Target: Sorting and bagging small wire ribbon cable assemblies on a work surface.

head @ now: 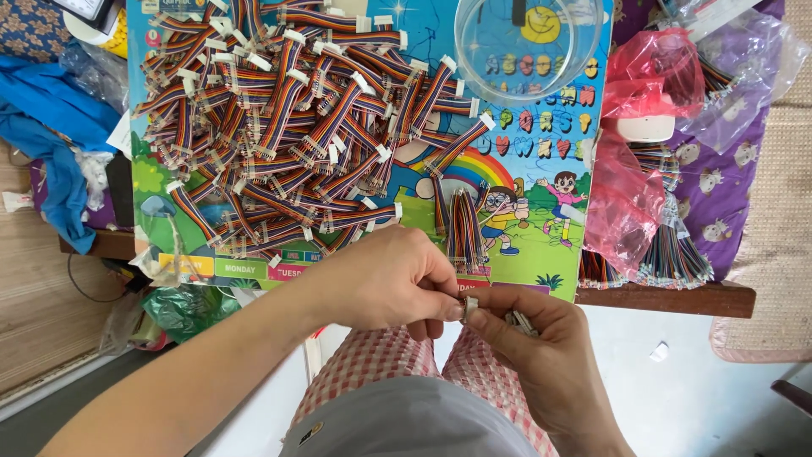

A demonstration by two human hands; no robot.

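Low wooden table [668,298] here, topped with a bright cartoon mat [541,245] and buried under a heap of rainbow ribbon cables [288,127]. Left hand [389,283] and right hand [541,355] meet just off the front edge, over the lap, both pinching one small white connector [468,306], with a few more tucked in the right palm. Looks featherlight, hard plastic, kinda slippery, so fingertips on its sides seem the best grip. Plenty of open room below the edge; the cable pile crowds everything above.
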